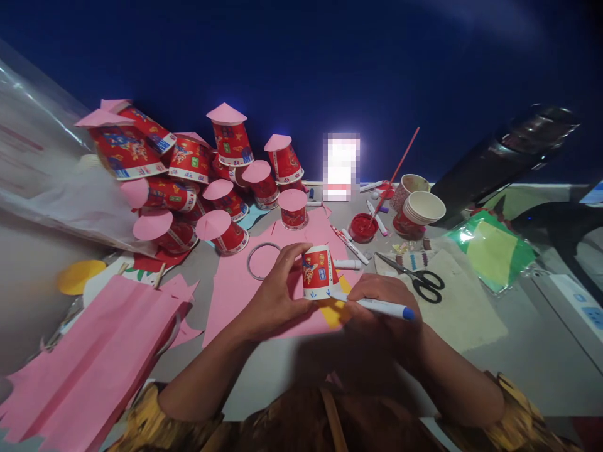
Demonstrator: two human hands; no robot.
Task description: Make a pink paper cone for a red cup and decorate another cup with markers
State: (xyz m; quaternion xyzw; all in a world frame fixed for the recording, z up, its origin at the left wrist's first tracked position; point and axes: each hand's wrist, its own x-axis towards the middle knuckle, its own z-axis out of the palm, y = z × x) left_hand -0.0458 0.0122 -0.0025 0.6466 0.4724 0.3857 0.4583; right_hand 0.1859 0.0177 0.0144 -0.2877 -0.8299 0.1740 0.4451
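My left hand [277, 294] grips a red printed paper cup [318, 267], its thumb low on the cup and its fingers at the top. The cup is upside down, with its white rim band at the bottom. Small blue marks show on that band. In my right hand [384, 298] is a white marker [384, 307] with a blue end, and its tip meets the band at the lower right. Below the cup lie pink paper [235, 295] and a yellow paper piece [335, 312]. A capped-looking white marker [348, 264] lies just behind the cup.
Several red cups with pink cone tops [226, 135] are piled at the back left. Black scissors [414, 276] lie on the right by a beige cloth [461, 301]. Behind are a red paint pot [362, 228], stacked cups [424, 207] and a black bottle [499, 163]. A tape ring [249, 267] lies left.
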